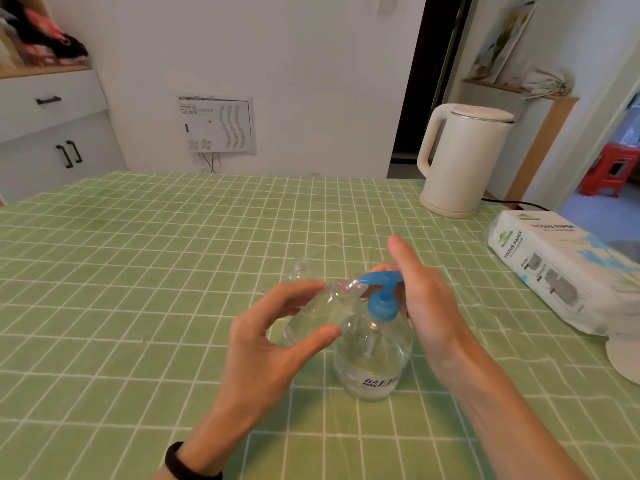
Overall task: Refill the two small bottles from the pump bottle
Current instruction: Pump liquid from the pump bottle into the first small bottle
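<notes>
A clear pump bottle (375,358) with a blue pump head (381,292) stands on the green checked tablecloth, partly filled with clear liquid. My left hand (266,344) holds a small clear bottle (322,310) tilted, its open mouth touching the blue nozzle tip. My right hand (426,299) rests on top of the pump head, fingers extended. A second small clear bottle (300,268) stands upright and uncapped on the table just behind my left hand.
A cream electric kettle (460,161) stands at the back right, its cord trailing right. A pack of tissue paper (561,268) lies at the right edge, with a white round object (623,358) in front of it. Cabinets stand beyond the table's far left.
</notes>
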`<state>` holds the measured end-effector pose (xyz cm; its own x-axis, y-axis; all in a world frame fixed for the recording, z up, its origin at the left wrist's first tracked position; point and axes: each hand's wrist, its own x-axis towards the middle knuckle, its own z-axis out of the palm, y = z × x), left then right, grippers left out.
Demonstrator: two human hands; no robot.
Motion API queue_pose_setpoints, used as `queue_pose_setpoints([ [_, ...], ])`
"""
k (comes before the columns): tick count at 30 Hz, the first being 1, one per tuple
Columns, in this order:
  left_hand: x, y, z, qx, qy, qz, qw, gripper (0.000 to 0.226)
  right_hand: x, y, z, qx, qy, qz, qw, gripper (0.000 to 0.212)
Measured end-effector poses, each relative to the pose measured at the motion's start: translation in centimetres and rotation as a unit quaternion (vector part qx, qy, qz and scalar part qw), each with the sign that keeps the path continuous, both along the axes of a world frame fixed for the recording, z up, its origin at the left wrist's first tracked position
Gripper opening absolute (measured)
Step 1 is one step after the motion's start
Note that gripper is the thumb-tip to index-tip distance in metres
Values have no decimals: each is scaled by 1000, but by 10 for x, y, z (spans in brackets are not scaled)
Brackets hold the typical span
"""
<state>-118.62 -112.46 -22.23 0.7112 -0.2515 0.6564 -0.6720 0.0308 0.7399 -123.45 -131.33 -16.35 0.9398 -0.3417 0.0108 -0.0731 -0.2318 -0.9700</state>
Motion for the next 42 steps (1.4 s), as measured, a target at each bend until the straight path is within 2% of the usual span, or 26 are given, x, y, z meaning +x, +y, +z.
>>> queue_pose_setpoints([
  [3,-1,0,0,-3,1,0,1000,45,-8,8,-16,11,-41,-2,999,85],
  [6,-1,0,1,-5,6,2,1000,44,-8,22,-25,-17,-104,-46,993,73],
  [12,1,1,1,-8,14,8,1000,43,-2,29,-30,-43,-134,-94,986,63],
  [20,0,0,-1,3,11,2,1000,44,-2,31,-27,-30,-108,-101,988,53],
  [27,-1,0,1,-2,11,1,1000,44,-2,32,-28,-55,-99,-114,987,77],
  [37,-1,0,0,1,9,-6,1000,44,-2,32,-27,-42,-124,-101,986,58],
  [42,-2,0,-1,4,15,-4,1000,43,-2,32,-29,-39,-108,-109,987,65],
])
